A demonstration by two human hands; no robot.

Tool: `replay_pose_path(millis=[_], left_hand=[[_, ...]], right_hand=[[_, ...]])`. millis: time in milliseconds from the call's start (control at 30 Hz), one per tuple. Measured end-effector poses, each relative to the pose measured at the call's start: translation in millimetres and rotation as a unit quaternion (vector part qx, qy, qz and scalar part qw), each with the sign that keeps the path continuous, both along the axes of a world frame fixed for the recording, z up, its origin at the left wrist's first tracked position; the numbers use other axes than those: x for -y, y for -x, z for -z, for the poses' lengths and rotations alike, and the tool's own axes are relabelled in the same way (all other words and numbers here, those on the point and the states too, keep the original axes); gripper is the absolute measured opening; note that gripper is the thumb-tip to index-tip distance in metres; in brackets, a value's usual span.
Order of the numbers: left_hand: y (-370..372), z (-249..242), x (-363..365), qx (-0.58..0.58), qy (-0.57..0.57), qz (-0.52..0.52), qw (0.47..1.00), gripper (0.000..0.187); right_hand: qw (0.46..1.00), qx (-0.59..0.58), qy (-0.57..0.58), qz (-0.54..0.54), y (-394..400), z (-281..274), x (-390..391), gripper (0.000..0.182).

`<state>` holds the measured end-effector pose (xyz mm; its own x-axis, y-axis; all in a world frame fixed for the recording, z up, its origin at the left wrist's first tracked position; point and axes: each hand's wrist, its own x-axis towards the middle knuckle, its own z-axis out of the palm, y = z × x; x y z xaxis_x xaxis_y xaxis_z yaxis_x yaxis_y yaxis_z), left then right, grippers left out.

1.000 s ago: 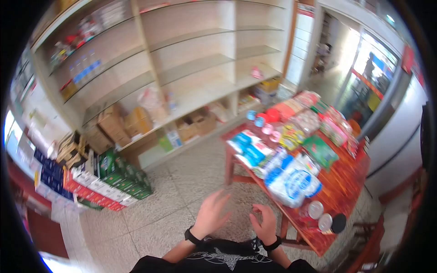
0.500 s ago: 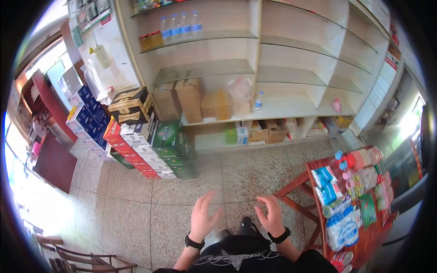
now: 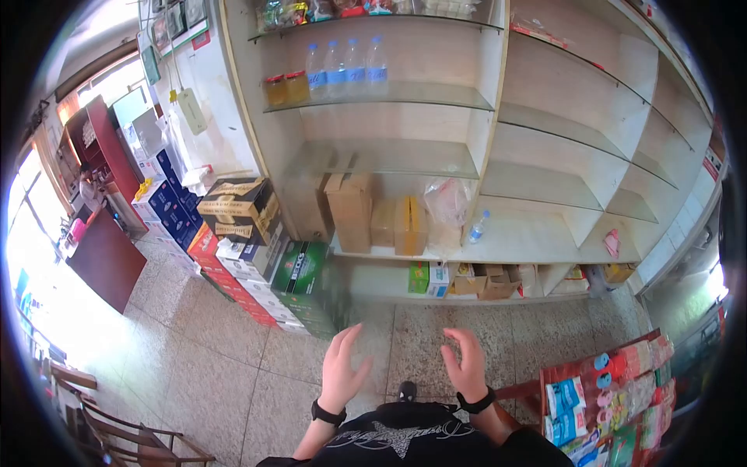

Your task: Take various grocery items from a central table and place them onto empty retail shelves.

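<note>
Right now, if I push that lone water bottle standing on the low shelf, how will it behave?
The water bottle stands upright, tall and narrow, so it would probably tip rather than slide. Being round, it would likely roll along the shelf once down. It looks like thin clear plastic, so probably light and hardly fragile; how full it is I cannot tell.

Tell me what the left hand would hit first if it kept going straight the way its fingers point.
Probably the green cartons stacked on the floor below the shelves. The left hand is open, empty, fingers aimed up-forward; bare floor lies between. Depth is unclear under the fisheye view.

Head view, downward (facing shelves (image 3: 436, 156)).
</note>
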<state>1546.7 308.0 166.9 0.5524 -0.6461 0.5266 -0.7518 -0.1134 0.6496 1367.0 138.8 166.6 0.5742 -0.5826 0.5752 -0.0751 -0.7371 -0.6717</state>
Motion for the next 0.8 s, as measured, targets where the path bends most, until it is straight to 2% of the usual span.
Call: replay_pose_path(millis=[200,500,800], left_hand=[[-27,-14,74,0.013,0.034,-0.005,0.999,0.058],[-60,6,128,-0.092,-0.011,-0.016,0.996,0.056],[-165,18,194,-0.057,0.002,0.015,0.998,0.059]], right_hand=[[0.999,-0.001,-0.033,0.006,-15,-5,73,0.027],[0.996,-0.056,-0.071,-0.023,-60,11,125,0.027],[0.997,-0.045,-0.066,0.005,-148,6,176,0.028]])
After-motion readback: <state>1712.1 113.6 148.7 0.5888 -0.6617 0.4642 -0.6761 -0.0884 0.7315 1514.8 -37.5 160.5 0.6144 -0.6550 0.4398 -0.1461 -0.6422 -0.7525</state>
